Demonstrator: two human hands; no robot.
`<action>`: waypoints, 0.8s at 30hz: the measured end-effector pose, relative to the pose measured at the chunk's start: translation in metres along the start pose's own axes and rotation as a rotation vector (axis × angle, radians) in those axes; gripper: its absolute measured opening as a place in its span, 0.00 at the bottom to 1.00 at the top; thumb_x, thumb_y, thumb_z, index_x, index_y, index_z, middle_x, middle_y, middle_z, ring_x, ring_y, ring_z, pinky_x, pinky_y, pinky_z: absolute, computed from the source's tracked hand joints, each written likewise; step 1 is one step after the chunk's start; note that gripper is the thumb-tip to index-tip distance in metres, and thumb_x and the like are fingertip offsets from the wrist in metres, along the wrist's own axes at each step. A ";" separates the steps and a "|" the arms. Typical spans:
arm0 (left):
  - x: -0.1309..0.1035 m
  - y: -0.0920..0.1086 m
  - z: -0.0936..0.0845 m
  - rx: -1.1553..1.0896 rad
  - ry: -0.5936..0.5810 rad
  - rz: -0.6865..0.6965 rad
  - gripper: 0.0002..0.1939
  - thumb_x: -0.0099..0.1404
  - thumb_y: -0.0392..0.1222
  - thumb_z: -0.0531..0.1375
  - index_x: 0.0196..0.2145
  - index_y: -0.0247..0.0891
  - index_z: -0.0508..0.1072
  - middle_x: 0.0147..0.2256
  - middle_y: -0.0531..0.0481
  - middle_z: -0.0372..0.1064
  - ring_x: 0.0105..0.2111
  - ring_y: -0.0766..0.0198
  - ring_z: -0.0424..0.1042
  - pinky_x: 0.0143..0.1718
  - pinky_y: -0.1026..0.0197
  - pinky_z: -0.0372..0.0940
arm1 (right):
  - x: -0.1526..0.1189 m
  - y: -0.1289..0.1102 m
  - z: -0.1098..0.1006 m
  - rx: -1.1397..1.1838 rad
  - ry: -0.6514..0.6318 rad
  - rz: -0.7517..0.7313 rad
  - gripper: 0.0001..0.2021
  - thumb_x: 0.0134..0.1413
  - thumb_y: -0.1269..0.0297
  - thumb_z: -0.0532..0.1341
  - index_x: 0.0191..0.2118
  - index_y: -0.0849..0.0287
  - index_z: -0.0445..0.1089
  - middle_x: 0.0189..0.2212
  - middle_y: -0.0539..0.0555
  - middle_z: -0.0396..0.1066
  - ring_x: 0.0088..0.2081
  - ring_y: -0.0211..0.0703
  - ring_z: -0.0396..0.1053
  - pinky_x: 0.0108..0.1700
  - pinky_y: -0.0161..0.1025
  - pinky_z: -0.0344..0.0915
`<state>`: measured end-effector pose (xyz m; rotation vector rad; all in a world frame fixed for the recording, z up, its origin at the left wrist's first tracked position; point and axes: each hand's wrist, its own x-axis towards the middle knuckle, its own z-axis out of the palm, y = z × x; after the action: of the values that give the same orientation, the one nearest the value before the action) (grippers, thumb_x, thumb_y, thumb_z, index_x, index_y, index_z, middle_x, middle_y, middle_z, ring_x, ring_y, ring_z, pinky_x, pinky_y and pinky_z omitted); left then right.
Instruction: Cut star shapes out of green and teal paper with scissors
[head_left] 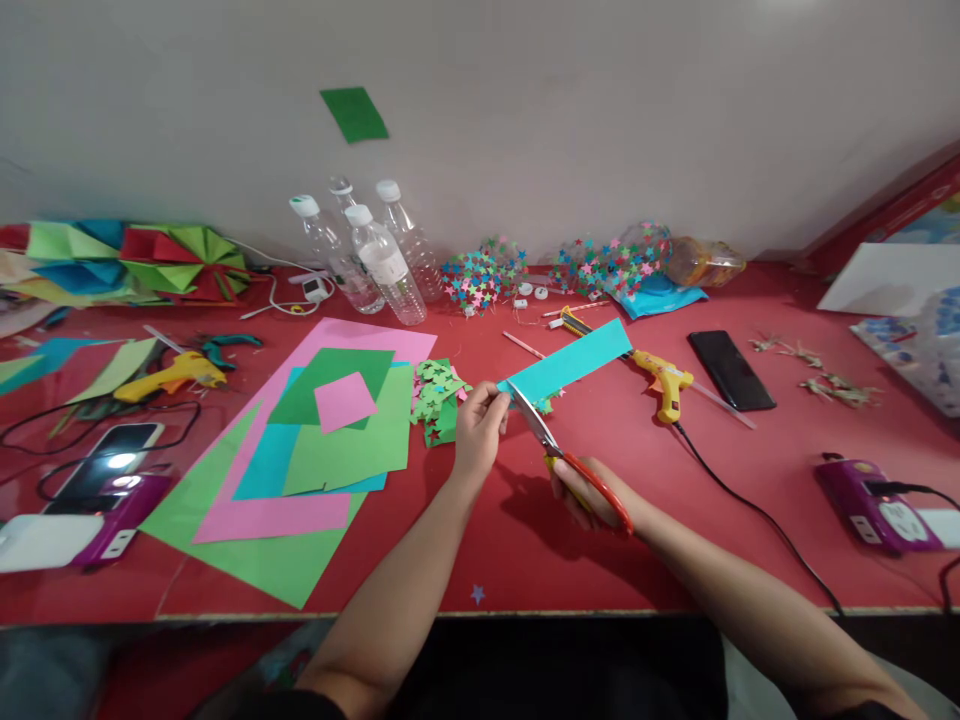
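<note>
Pinched in the fingers of my left hand [481,422] is the near-left end of a turquoise paper strip [574,362], which reaches up and to the right. My right hand [589,492] grips a pair of scissors [598,488] with red and yellow handles. Their blades meet the strip close to my left fingertips; whether they are cutting through it I cannot tell. Just left of my left hand lie green paper scraps [439,400] with star-shaped holes. A stack of coloured paper sheets [352,455] spreads farther left.
Plastic bottles [386,262] stand by the wall, beside star-covered clusters [486,275]. A yellow glue gun [667,388] with a trailing cord and a black phone [729,370] lie right. Another yellow glue gun [176,375] lies left. Purple power strips [874,505] sit at both sides.
</note>
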<state>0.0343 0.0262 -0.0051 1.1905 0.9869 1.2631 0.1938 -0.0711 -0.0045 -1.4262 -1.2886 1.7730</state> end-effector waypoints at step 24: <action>0.006 -0.009 -0.002 -0.026 0.005 0.050 0.06 0.60 0.43 0.60 0.29 0.39 0.71 0.36 0.50 0.69 0.41 0.63 0.68 0.46 0.60 0.61 | -0.002 -0.007 0.002 -0.077 0.116 0.042 0.25 0.57 0.39 0.52 0.23 0.57 0.58 0.07 0.43 0.56 0.09 0.32 0.53 0.13 0.29 0.50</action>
<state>0.0345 0.0329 -0.0137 1.1981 0.9468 1.3150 0.1913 -0.0706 0.0028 -1.5853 -1.2878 1.6570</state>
